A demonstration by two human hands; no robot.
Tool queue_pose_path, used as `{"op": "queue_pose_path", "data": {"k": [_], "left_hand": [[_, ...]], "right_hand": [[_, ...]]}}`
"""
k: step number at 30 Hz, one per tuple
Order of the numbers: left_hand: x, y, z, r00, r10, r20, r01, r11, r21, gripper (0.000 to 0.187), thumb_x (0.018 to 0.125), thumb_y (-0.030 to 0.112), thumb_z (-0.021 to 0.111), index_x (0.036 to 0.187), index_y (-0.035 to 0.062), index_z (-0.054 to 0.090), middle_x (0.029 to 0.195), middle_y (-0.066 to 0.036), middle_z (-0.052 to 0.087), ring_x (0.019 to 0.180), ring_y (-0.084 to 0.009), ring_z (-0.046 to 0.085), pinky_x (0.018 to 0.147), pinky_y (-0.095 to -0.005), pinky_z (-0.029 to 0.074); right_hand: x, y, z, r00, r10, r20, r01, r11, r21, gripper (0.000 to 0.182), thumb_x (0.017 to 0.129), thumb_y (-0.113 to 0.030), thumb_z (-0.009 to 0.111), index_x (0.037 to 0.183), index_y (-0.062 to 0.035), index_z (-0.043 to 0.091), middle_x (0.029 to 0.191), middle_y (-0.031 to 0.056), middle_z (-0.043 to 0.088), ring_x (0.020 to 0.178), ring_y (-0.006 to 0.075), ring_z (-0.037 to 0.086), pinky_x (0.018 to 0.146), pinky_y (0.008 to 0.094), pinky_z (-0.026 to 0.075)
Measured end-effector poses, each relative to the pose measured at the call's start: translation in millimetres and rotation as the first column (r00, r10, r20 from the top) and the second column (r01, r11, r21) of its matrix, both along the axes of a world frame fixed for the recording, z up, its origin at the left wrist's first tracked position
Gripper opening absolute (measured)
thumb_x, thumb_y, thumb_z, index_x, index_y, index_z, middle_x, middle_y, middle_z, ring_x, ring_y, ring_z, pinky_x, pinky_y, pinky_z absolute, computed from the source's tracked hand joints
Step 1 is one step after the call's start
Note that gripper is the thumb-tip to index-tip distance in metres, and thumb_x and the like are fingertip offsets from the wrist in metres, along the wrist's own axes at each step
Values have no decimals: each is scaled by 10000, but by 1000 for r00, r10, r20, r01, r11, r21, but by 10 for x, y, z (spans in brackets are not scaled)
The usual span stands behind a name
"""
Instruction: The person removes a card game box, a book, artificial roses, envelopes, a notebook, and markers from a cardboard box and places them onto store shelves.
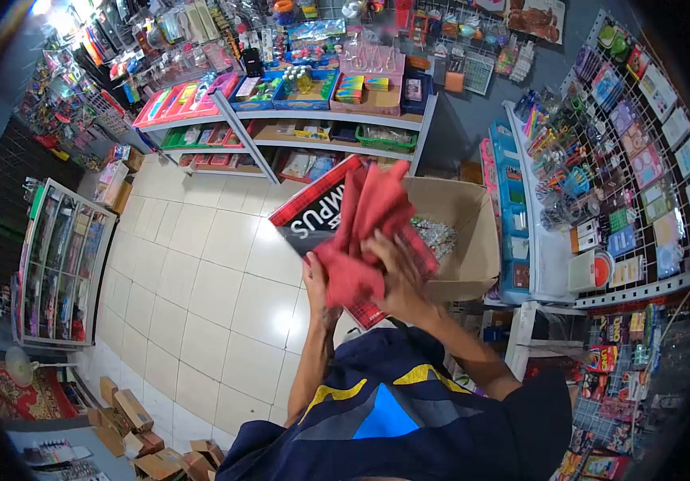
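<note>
A red cloth (373, 208) is bunched over a red and black plaid pack (309, 210) with large white lettering. My left hand (315, 282) grips the pack's lower left edge, beside the cloth. My right hand (397, 276) presses the cloth against the front of the pack, its fingers bent over the fabric. The cloth hides much of the pack. Just behind and to the right of the pack is an open cardboard box (473, 240), with shiny silvery packets (435, 236) inside.
Metal shelves (248, 144) with trays of goods stand ahead. A white rack (528, 216) and hanging goods line the right side. A glass display case (60, 264) stands at the left, and cardboard boxes (132, 413) lie on the tiled floor (208, 280) at lower left.
</note>
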State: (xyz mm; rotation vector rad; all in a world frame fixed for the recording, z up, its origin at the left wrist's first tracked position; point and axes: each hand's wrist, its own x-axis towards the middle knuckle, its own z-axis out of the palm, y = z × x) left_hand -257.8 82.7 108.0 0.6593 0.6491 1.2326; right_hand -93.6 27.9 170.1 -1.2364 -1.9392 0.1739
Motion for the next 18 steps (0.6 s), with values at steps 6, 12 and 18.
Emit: {"op": "queue_pose_path", "data": {"k": [6, 12, 18], "left_hand": [[-68, -6, 186, 988, 134, -73, -132, 991, 39, 474, 986, 395, 410, 1296, 38, 375, 1234, -131, 534, 1068, -237, 577, 886, -387, 512], [-58, -191, 157, 996, 69, -55, -73, 995, -73, 344, 983, 314, 467, 1171, 26, 484, 1058, -79, 613, 902, -144, 615, 775, -307, 538], [-28, -238, 148, 993, 57, -99, -68, 991, -117, 370, 985, 323, 454, 1220, 38, 476, 1128, -83, 597, 951, -159, 613, 800, -308, 536]], "right_hand": [[71, -5, -300, 994, -78, -73, 78, 997, -10, 557, 690, -186, 738, 1196, -75, 533, 1292, 113, 439, 1264, 345, 381, 1104, 528, 223], [571, 864, -115, 790, -285, -543, 298, 952, -66, 429, 850, -222, 659, 1196, -18, 509, 1144, 143, 579, 1039, 288, 559, 955, 436, 377], [445, 164, 64, 940, -10, -342, 21, 999, 30, 397, 822, -186, 641, 1173, -53, 513, 1146, 112, 555, 1070, 279, 533, 911, 433, 388]]}}
